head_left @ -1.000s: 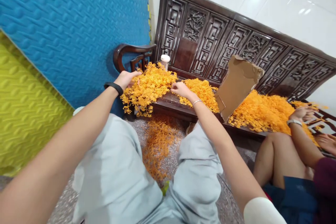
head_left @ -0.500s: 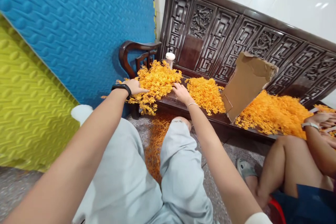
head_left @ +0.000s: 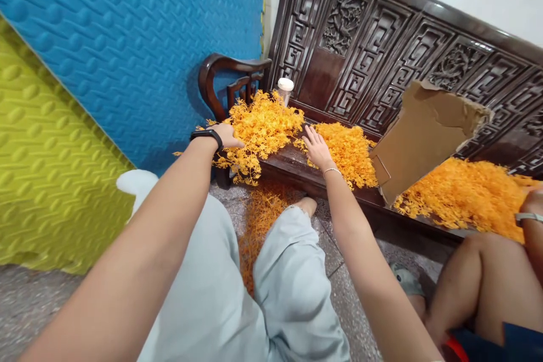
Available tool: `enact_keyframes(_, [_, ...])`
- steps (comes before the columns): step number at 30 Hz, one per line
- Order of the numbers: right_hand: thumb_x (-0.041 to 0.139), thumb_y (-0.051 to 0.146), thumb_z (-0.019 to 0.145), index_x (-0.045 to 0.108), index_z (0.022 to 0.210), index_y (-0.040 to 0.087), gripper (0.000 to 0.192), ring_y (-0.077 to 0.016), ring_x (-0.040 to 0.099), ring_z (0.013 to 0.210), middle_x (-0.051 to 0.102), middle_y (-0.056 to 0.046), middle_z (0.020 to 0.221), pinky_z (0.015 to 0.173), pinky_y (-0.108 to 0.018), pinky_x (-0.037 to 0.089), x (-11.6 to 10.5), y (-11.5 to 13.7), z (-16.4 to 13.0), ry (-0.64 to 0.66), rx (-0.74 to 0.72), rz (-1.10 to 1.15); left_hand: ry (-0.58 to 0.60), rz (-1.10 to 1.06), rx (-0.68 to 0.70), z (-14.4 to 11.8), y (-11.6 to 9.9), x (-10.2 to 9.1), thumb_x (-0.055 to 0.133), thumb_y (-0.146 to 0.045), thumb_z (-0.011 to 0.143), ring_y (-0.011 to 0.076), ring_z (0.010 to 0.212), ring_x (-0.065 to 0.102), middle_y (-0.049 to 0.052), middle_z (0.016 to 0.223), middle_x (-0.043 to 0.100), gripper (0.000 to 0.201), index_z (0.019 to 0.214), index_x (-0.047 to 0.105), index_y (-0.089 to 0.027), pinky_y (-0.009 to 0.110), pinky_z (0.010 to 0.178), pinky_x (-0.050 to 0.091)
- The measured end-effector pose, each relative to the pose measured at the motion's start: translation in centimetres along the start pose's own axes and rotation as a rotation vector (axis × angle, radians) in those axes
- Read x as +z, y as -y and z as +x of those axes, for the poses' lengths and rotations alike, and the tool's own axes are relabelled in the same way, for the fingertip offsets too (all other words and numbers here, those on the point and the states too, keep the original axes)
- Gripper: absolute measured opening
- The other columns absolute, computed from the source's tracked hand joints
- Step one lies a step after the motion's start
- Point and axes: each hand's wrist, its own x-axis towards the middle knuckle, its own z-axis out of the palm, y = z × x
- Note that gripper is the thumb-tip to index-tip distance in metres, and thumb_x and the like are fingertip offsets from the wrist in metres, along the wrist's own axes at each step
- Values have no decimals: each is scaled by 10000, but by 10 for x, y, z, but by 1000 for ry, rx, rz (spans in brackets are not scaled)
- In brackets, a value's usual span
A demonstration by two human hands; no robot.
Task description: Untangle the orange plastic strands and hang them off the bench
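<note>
A loose pile of orange plastic flower pieces [head_left: 267, 124] lies at the left end of the dark wooden bench [head_left: 288, 167]. My left hand [head_left: 228, 136], below a black wristband, touches this pile's left side with the thumb stretched out; its other fingers are partly hidden among the pieces. Flat and with its fingers extended, my right hand [head_left: 317, 148] rests at the left edge of a second orange pile [head_left: 348, 153]. Nothing is held in it.
A cardboard piece [head_left: 424, 136] stands on the bench, with a larger orange pile [head_left: 470, 192] beyond it. Behind the left pile is a white-lidded container [head_left: 285, 90]. Orange pieces [head_left: 265, 209] cover floor between my legs. Another person's knee [head_left: 470, 249] is at right.
My right hand has moved right, from the gap beside the left pile to the second pile's edge. My left hand stays at the left pile. The view has shifted slightly.
</note>
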Motion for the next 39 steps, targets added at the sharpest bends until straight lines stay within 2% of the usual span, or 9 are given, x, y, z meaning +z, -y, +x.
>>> enact_keyframes(5, [407,98,713,302,1265,77,562,-211,-59,1299,-14,-85,1418,1044,-414,91,4,-6,6,-17,23,7,-9,-1,-4,8,-4,2,530,-697,414,322,815,582,176,830,641,686,750,661,-114,295,599,422])
enact_keyframes(14, [427,111,720,239,1305,99,614,-232,-70,1295,-27,-94,1418,1038,-429,77,13,-15,15,-46,46,-6,27,20,-28,17,2,3,491,-685,484,326,857,571,198,956,614,756,925,625,-87,299,607,412])
enact_keyframes(24, [435,110,710,180,1329,127,670,-239,-91,1292,-76,-72,1416,1040,-444,45,15,-17,18,-35,75,8,29,-3,-37,17,0,-1,503,-647,511,322,822,576,190,887,633,667,843,645,-85,302,604,404])
enact_keyframes(30, [439,97,684,169,1335,165,708,-224,-87,1294,-73,-38,1419,1037,-452,47,8,-23,28,-60,100,6,3,-3,-60,24,-1,3,468,-668,518,312,862,566,172,950,622,694,869,641,-95,302,648,412])
enact_keyframes(36, [423,111,684,151,1342,169,714,-221,-50,1298,37,-30,1422,1040,-438,42,9,-27,35,-50,102,-7,4,-5,-68,24,-6,2,450,-687,527,312,876,565,183,975,610,753,918,628,-69,299,662,415])
enact_keyframes(39, [419,115,688,133,1347,167,720,-226,29,1297,126,-40,1410,1037,-428,75,12,-29,36,2,100,-2,9,16,-68,23,-8,3,463,-654,544,314,903,555,181,1003,597,722,934,623,-68,299,686,411])
